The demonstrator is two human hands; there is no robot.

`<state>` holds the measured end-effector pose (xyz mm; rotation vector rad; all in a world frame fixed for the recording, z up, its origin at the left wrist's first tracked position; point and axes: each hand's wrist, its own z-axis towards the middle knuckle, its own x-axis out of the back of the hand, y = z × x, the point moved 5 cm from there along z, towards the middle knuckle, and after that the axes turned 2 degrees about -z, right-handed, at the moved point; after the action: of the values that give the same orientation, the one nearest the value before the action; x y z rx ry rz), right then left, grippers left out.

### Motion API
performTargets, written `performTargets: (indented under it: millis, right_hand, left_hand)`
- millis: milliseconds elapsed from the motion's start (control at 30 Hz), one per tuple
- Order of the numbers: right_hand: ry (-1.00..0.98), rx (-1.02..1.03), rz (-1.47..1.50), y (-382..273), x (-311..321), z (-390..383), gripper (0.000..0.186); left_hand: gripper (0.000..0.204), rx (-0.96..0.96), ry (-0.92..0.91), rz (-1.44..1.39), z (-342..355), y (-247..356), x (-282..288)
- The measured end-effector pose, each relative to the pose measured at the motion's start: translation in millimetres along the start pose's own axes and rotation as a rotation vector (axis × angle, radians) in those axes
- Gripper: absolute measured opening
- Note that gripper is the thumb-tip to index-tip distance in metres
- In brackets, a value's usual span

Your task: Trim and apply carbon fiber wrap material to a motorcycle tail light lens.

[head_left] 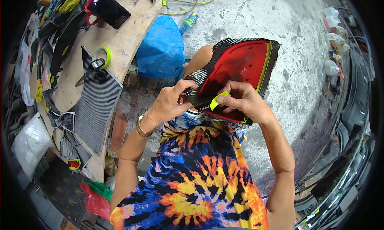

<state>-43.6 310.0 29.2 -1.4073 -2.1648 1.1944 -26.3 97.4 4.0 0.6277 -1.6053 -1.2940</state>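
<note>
A red moulded panel (240,70) edged with dark woven carbon-look cloth (218,48) rests on my lap, with a yellow-green tape strip along its right side. My left hand (172,102), a watch at its wrist, grips the cloth at the panel's left edge with bent fingers. My right hand (246,102) is closed in a pinch on a short piece of yellow-green tape (215,103) over the panel's lower part. The fingertips of my left hand are partly hidden by the cloth.
A wooden bench (120,42) on the left holds scissors (84,78), a tape roll (106,56), woven cloth (96,122) and a phone (109,11). A blue bag (159,48) and bottle (188,24) lie on the floor (288,38). Plastic jugs (331,68) line the right.
</note>
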Motion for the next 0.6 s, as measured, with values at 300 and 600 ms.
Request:
performTargets:
  millis: [300, 600]
  right_hand:
    - [-0.031, -0.061, -0.155, 9.2, -7.8, 9.0, 0.022]
    - [-0.001, -0.03, -0.179, 8.7, -8.6, 6.5, 0.024]
  left_hand:
    - [0.055, -0.012, -0.013, -0.001, -7.4, 57.6, 14.2]
    - [0.038, 0.087, -0.203, 0.301, 5.2, 65.6, 0.4]
